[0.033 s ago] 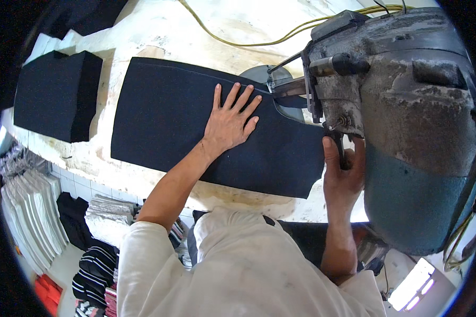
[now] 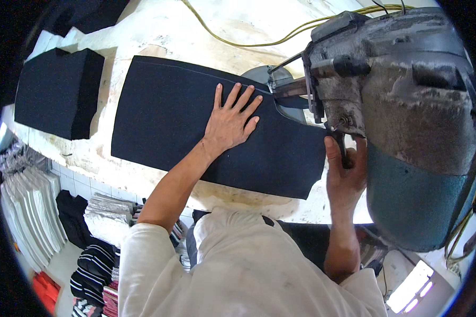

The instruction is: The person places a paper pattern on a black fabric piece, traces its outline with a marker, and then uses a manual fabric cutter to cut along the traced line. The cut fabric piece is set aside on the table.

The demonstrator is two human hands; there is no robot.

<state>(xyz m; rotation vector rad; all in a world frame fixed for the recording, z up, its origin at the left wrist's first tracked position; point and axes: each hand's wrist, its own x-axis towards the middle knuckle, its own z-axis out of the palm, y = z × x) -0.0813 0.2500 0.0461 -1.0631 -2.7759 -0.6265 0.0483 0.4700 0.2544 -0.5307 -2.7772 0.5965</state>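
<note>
A thick, dark stack of cut fabric (image 2: 161, 119) lies on the worktable, with a pale line running along its far edge. My left hand (image 2: 230, 124) rests flat on top of it, fingers spread. To the right stands a large, worn cloth-cutting machine (image 2: 407, 116), grey above and teal below. My right hand (image 2: 346, 171) is wrapped round the machine's dark handle (image 2: 345, 150), just off the stack's right end. The machine's grey base plate (image 2: 292, 113) shows beside a notch in the stack's far edge. Its blade is mostly hidden by the machine's front.
Another dark fabric block (image 2: 53, 92) sits at the left of the pale, stained worktable (image 2: 195, 194). A yellow cable (image 2: 238, 44) crosses the far side toward the machine. Below left, on the floor, are white fabric piles (image 2: 31, 211), black-and-white striped cloth (image 2: 94, 272) and red cloth (image 2: 46, 290).
</note>
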